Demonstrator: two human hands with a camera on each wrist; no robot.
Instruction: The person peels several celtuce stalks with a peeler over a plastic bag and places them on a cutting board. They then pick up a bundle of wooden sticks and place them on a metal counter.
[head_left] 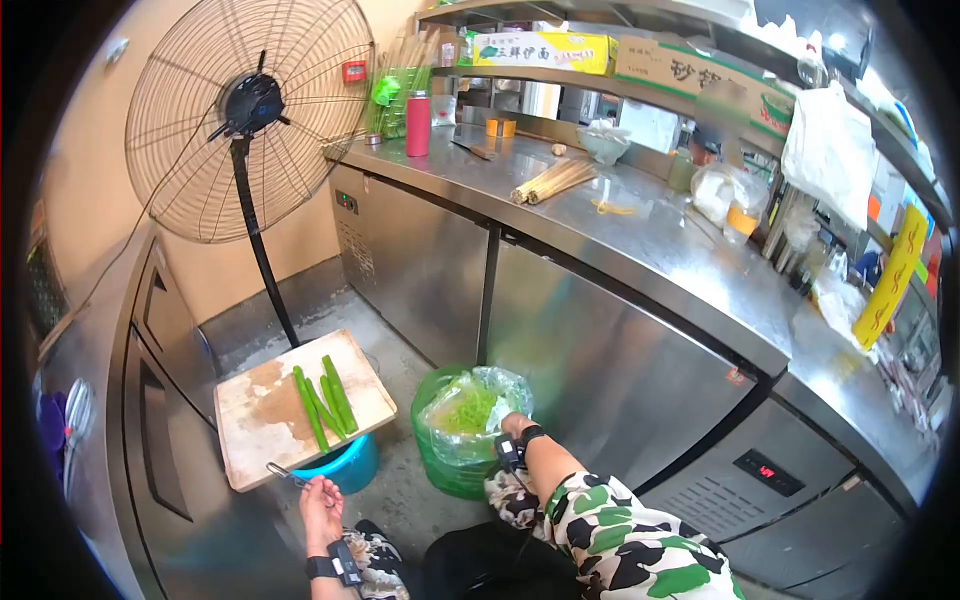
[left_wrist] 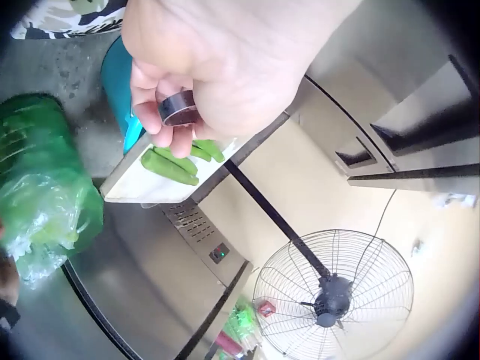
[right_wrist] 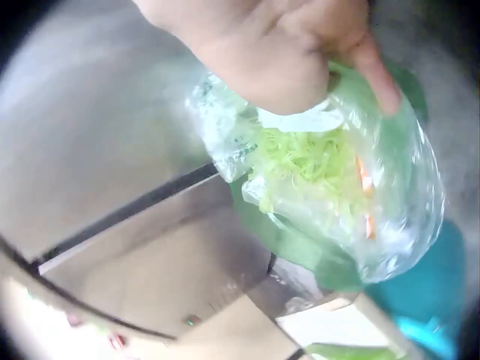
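My left hand (head_left: 321, 508) holds a peeler (head_left: 284, 470), its metal head toward the cutting board and the dark handle end (left_wrist: 178, 109) showing between the fingers. Long green vegetable stalks (head_left: 325, 398) lie side by side on the light cutting board (head_left: 250, 455), which sits over a blue bucket (head_left: 357, 466). At the rim of a clear plastic bag (head_left: 510, 382) is my right hand (head_left: 518, 427), one digit stretched along the plastic, a white piece (right_wrist: 300, 120) beneath the palm. Most of its fingers are hidden; I cannot tell their grip. Pale green peelings (right_wrist: 311, 161) fill the bag.
The bag lines a green bin (head_left: 440, 462) on the floor. Behind stands a large fan (head_left: 252, 104). A steel counter (head_left: 640, 235) carries a bundle of sticks (head_left: 553, 181), a pink bottle (head_left: 418, 124) and a bowl (head_left: 604, 143). Steel cabinets (head_left: 165, 400) close off the left side.
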